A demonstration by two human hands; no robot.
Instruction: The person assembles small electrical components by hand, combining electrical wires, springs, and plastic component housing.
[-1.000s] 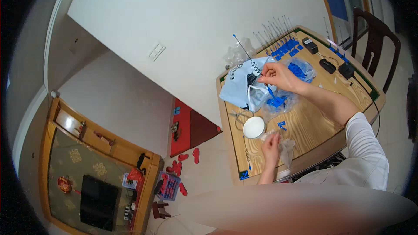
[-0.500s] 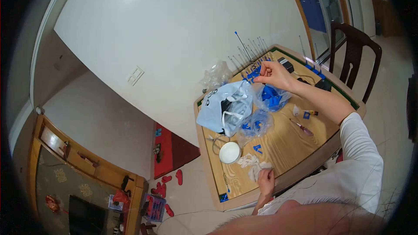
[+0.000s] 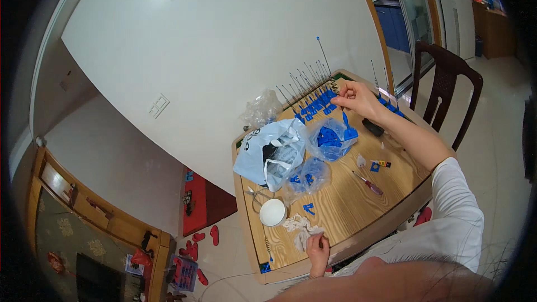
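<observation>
Over the far side of the table, my right hand (image 3: 358, 99) is closed on a thin rod with a dark coil spring (image 3: 334, 86), a blue tip and a blue base piece (image 3: 349, 131) that hangs below the fingers. Beneath it lies a clear bag of blue parts (image 3: 329, 141). Behind, several spring rods (image 3: 305, 81) stand upright in blue clips (image 3: 320, 103). At the near edge, my left hand (image 3: 318, 254) has curled fingers beside a crumpled white cloth (image 3: 302, 229); what they hold, if anything, is hidden.
A light blue plastic bag (image 3: 254, 154), a smaller bag of blue parts (image 3: 307, 179), a white bowl (image 3: 273, 212) and scissors (image 3: 254, 194) sit on the left. A screwdriver (image 3: 368, 183), a small tube (image 3: 382, 163) and a black box (image 3: 373, 127) lie right. A dark chair (image 3: 447, 70) stands beyond.
My view has shifted. My right hand has moved rightward and away over the table with the spring rod, and its blue base now shows below the fingers. My left hand stays beside the cloth.
</observation>
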